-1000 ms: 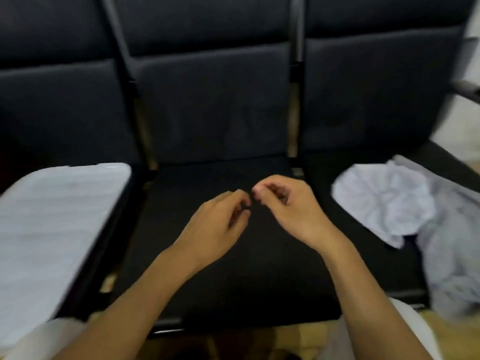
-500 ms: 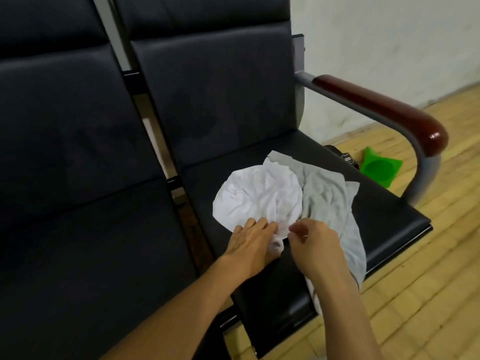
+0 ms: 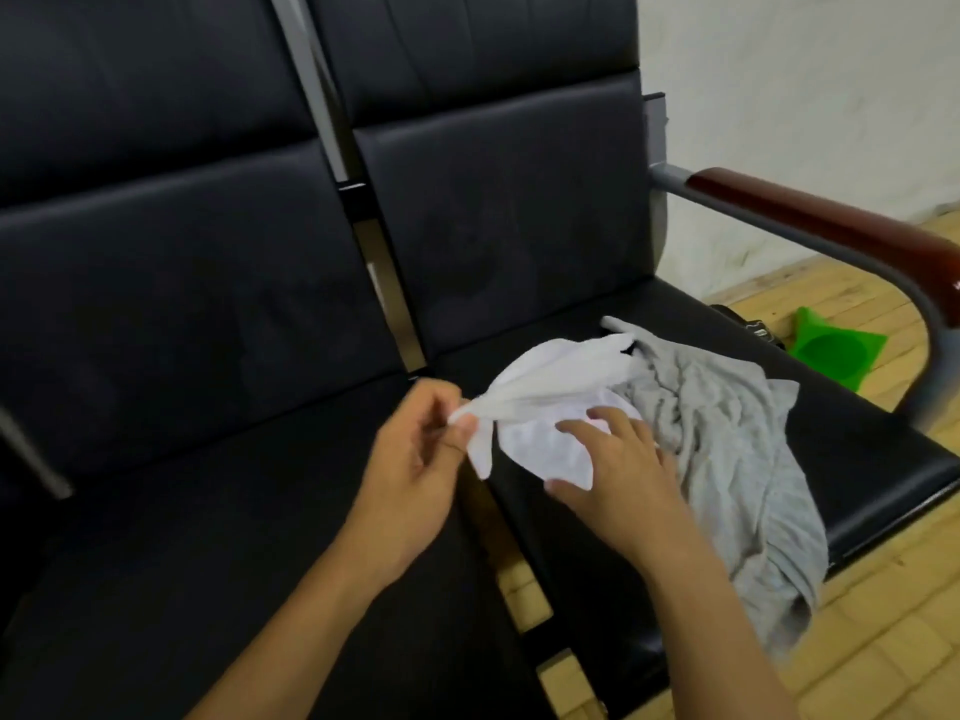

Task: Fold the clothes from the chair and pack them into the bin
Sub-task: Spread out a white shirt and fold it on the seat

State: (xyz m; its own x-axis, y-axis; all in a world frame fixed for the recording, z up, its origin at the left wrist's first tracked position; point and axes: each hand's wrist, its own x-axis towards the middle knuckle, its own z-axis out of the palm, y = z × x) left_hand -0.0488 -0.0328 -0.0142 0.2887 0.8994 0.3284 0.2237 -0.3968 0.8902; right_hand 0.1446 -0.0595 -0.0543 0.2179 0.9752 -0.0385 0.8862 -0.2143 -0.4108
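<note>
A crumpled white garment (image 3: 550, 387) lies on the right black chair seat (image 3: 857, 439), next to a grey garment (image 3: 727, 433) that spills over the seat's front edge. My left hand (image 3: 421, 454) pinches a corner of the white garment and draws it out to the left, over the gap between the seats. My right hand (image 3: 618, 470) rests on the white garment with its fingers spread. No bin is in view.
A second black seat (image 3: 208, 511) lies to the left. The right chair has a metal arm with a dark red wooden armrest (image 3: 831, 226). A green plastic object (image 3: 831, 350) sits on the wooden floor behind it, beside a white wall.
The view swung right from the middle seat to the right seat. My hands reached the white garment; my left hand took hold of its corner and pulled it leftward.
</note>
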